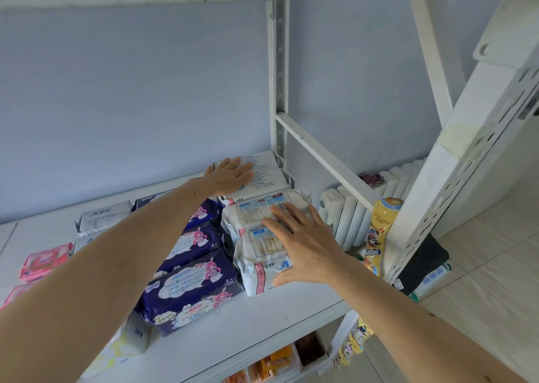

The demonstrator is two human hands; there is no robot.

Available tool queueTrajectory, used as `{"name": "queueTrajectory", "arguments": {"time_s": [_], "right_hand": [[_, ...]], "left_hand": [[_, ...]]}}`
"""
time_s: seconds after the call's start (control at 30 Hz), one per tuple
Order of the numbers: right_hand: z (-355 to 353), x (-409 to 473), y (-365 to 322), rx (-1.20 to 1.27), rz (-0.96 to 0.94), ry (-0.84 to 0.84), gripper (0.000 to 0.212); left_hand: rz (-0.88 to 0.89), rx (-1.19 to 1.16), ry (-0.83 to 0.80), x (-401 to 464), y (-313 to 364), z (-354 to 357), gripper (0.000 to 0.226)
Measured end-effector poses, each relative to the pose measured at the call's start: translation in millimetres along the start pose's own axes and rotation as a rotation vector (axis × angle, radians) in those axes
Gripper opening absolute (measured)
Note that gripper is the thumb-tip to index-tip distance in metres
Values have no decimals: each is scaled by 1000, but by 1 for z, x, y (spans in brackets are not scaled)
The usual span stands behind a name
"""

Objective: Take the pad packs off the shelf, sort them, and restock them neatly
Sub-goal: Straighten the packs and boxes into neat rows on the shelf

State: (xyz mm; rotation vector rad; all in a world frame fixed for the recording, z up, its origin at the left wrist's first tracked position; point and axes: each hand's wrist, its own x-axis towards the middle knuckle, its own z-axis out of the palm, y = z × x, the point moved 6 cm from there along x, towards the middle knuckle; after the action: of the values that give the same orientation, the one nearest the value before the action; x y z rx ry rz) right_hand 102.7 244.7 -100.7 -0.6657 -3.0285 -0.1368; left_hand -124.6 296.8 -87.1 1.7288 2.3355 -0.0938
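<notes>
Head view: both hands' fingers point(281, 217) straight, flat on white packs point(262, 178).

White pad packs point(264, 225): crinkled, slightly glossy plastic film. Navy pad packs point(192, 290): smooth, shiny printed film. Shelf point(262, 324): matt white painted board. Upright point(279, 70): perforated painted metal. Floor point(481, 280): smooth, pale glazed tile.

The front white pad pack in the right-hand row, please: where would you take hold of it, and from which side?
Probably across its long sides, coming from above and the shelf's open front. The front white pad pack lies flat, the right hand resting open on it; a purple pack crowds its left side.
</notes>
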Motion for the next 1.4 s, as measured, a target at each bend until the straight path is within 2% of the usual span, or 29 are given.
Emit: {"name": "queueTrajectory", "arguments": {"time_s": [0.23,0.43,0.63,0.83,1.03,1.1,1.27,1.4], "right_hand": [[-12,-7,-3,17,3,-52,124],[-31,-16,-18,16,-16,-86,123],[-47,-18,-56,69,-70,-19,116],[-40,-6,-104,42,-156,-17,118],[-32,15,-142,-102,-228,7,119],[-27,23,-151,-77,-196,8,115],[-25,27,-161,48,-135,72,87],[-23,27,-164,41,-98,111,83]], "left_hand": [[39,-136,-42,-30,-4,-19,61],[-77,-135,-18,-75,-40,-35,60],[-176,-156,-29,-112,-84,-21,64],[-190,-158,-49,-128,-102,-2,70],[-218,-166,-82,-122,-107,11,70],[-221,-152,-89,-117,-111,14,69],[-200,-80,-63,-106,-119,12,70],[-167,-143,-81,-98,-124,16,87]]}}
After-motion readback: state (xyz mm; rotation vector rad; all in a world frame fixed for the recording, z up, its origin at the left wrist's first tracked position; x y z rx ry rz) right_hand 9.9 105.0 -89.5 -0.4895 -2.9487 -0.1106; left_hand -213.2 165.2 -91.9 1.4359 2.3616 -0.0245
